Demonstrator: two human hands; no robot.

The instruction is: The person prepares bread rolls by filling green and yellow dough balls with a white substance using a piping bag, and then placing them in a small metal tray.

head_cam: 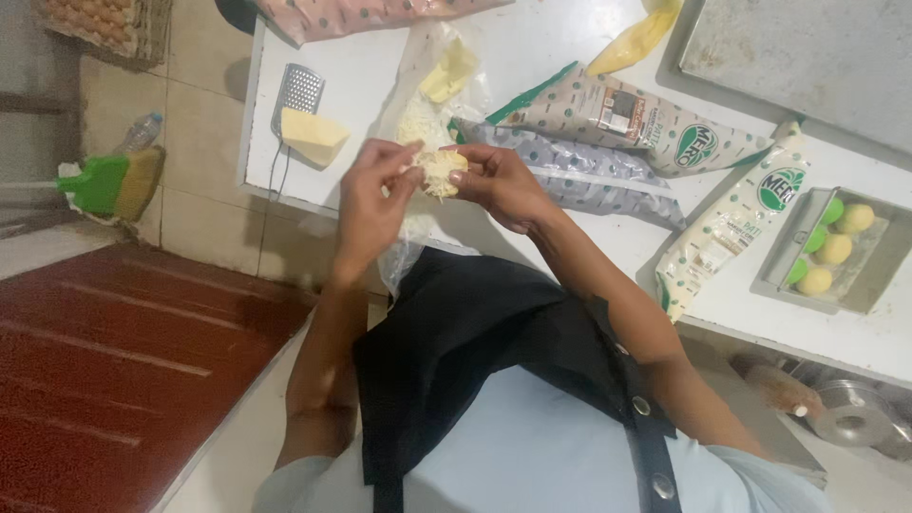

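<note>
My left hand [370, 201] and my right hand [502, 185] meet over the edge of a white table [366, 66]. Together they hold a small pale ball of dough covered in grated cheese [442, 173]. The left fingers pinch its side and the right fingers cup it from the other side. Just behind the hands lies a clear plastic bag [423, 109] with grated cheese and pale yellow chunks in it. A wedge of yellow cheese [313, 136] rests beside a small metal grater [300, 90] to the left.
Three printed pouches [627, 114] [594, 180] [731, 228] lie to the right. A metal tray [879, 275] holds yellow balls in green cups. A large baking sheet [807, 57] sits behind. A green dustpan [100, 180], a bottle [142, 131] and eggs [90, 19] stand at left.
</note>
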